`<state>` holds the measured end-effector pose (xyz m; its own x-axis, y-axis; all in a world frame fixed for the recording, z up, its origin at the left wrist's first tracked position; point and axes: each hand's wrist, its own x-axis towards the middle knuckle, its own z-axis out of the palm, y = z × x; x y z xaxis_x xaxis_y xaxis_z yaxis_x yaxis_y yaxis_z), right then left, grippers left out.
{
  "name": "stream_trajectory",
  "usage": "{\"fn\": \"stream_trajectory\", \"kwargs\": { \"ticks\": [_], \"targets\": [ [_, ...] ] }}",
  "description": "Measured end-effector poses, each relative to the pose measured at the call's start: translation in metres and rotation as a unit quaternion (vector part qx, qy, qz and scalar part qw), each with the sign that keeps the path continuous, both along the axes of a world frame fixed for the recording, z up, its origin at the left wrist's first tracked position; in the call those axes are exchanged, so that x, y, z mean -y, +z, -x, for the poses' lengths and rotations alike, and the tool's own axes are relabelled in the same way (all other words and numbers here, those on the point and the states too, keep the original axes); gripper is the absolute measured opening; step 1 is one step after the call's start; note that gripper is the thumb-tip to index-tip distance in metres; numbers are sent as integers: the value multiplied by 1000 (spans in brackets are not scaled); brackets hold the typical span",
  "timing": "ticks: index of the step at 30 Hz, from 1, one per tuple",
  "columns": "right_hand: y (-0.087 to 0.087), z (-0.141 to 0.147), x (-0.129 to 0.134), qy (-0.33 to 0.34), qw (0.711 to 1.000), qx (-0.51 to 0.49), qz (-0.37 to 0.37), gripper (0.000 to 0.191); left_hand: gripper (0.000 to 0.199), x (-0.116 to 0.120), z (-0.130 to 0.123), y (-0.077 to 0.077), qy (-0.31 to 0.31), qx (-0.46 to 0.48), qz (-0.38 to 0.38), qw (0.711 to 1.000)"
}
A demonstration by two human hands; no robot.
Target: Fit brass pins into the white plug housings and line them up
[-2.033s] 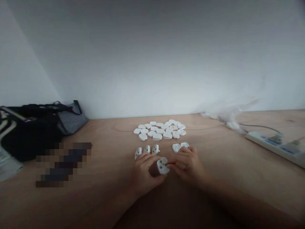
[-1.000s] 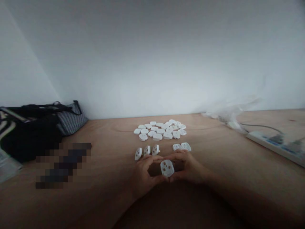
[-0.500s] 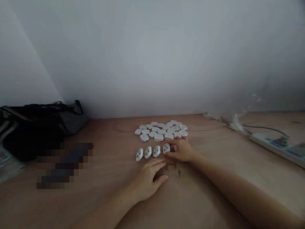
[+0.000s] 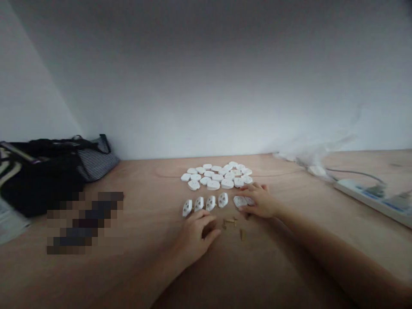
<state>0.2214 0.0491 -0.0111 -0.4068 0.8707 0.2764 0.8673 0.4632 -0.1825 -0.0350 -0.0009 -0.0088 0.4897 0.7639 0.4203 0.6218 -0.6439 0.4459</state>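
My right hand (image 4: 262, 202) is at the right end of a row of white plastic pieces, its thumb and fingers closed around a white plug housing (image 4: 239, 201) on the table. Part of another white piece (image 4: 249, 200) shows under its fingers. To the left, several similar housings with dark holes, one of them a tilted housing (image 4: 223, 200), stand in a row. Below that row my left hand (image 4: 196, 234) rests with thumb and fingers apart, holding nothing. Small brass-coloured pins (image 4: 230, 221) lie between the hands, with a thicker brass piece (image 4: 242, 234) nearer me.
Behind the row lies a cluster of white housings (image 4: 213, 185) on the wooden table (image 4: 144, 223). At the left are a black bag (image 4: 41, 180) and a pixelated dark object (image 4: 86, 223). A power strip (image 4: 370, 197), a cable and clear plastic (image 4: 317, 159) lie at the right.
My right hand has let go of the rightmost standing housing and moved right onto another white housing. My left hand has shifted slightly left, and the brass pins show more clearly.
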Motion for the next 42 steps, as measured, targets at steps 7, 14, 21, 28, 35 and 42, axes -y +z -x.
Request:
{"fn": "stream_trajectory", "kwargs": {
  "ticks": [7,14,21,28,35,42],
  "targets": [
    [1,9,17,-34,996,-72,-50,43,13,-4,0,-7,5,24,7,1000],
    [7,34,62,42,988,-142,-51,46,13,4,2,-2,7,57,-17,998],
    [3,44,68,71,985,-147,-50,48,5,5,2,1,-23,150,-64,986],
    [7,48,73,97,984,-145,-41,44,13,11,-3,5,-116,147,-70,980],
    [6,50,73,74,983,-154,-70,45,13,15,-4,4,-107,119,-71,985],
    [4,52,74,90,982,-137,-96,37,11,15,-5,4,-92,99,-66,989]
  ]
}}
